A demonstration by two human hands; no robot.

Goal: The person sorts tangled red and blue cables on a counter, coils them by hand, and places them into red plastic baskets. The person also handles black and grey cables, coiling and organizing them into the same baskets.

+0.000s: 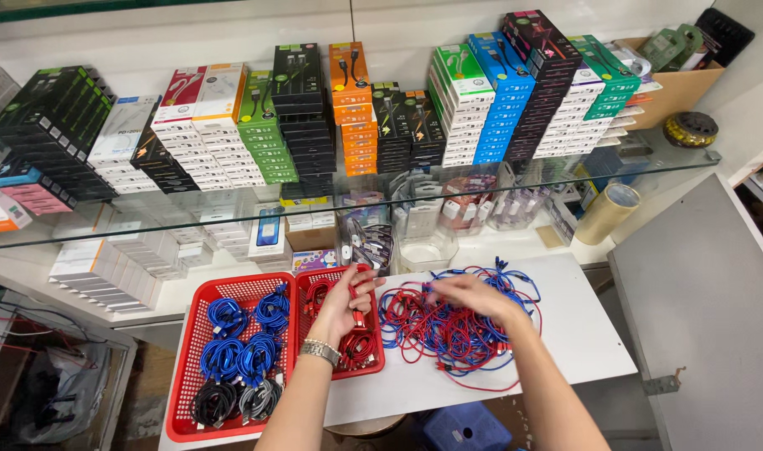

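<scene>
My left hand (346,302), with a metal watch on the wrist, is closed around a coiled red cable (358,318) above the small red basket (377,364), which holds more red coils. My right hand (469,295) rests on a loose tangle of red and blue cables (448,338) on the white table (582,334), fingers pinching into the strands. A larger red basket (187,380) to the left holds several coiled blue cables (244,355) and, at its near end, black and grey coils (235,401).
A glass shelf (649,159) behind the table carries stacked boxes of cables in many colours. Under it lie more boxes and clear pouches. A tape roll (607,213) stands at right, a grey panel (699,292) beside the table, a blue stool (465,428) below.
</scene>
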